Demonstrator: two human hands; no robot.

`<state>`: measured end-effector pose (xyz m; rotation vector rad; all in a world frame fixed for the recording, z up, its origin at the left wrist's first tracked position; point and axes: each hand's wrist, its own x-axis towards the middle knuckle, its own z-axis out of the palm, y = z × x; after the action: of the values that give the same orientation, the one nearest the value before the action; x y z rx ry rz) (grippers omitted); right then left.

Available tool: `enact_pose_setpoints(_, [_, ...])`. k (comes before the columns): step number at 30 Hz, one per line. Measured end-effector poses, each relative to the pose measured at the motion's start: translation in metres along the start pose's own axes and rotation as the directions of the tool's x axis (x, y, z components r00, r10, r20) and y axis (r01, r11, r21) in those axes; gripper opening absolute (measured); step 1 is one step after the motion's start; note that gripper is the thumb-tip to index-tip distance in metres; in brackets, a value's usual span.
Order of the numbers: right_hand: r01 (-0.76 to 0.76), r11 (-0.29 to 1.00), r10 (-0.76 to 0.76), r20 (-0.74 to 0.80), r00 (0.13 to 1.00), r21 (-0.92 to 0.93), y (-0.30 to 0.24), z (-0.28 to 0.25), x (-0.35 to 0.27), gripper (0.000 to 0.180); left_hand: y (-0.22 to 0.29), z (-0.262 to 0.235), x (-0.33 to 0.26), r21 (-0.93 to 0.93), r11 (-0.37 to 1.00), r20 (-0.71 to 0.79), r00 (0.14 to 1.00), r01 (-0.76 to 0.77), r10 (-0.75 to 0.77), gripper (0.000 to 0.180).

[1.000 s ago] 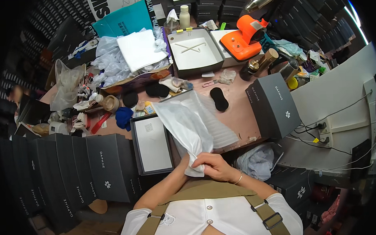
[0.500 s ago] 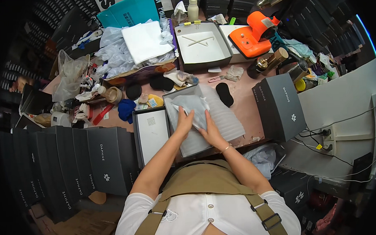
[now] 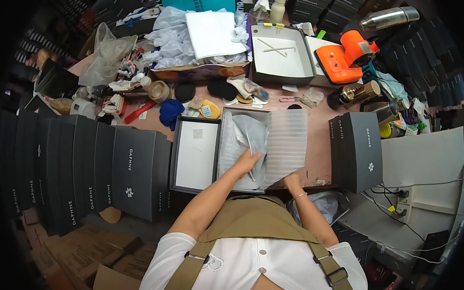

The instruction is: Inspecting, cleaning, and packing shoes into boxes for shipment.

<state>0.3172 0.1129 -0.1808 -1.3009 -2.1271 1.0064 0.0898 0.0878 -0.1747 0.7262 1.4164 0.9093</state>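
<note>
Has left hand (image 3: 247, 163) against a white-wrapped bundle (image 3: 255, 131), with contents hidden, inside the open shoebox (image 3: 249, 112); cannot tell its grip. Has right hand (image 3: 291, 181), with fingertips hidden, at the foam sheet (image 3: 287, 143) overhanging that shoebox's right edge; cannot tell its grip either. Shows bare tabletop (image 3: 319, 142) further right, before a pale-lettered carton (image 3: 355, 153).
</note>
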Motion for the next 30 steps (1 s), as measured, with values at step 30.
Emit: enact_pose_setpoints(30, [-0.312, 0.843, 0.37, -0.05, 0.928, 0.438, -0.093, -0.037, 0.031, 0.058, 0.05, -0.059, -0.115, 0.313, 0.871, -0.097, 0.9, -0.378, 0.425, 0.048])
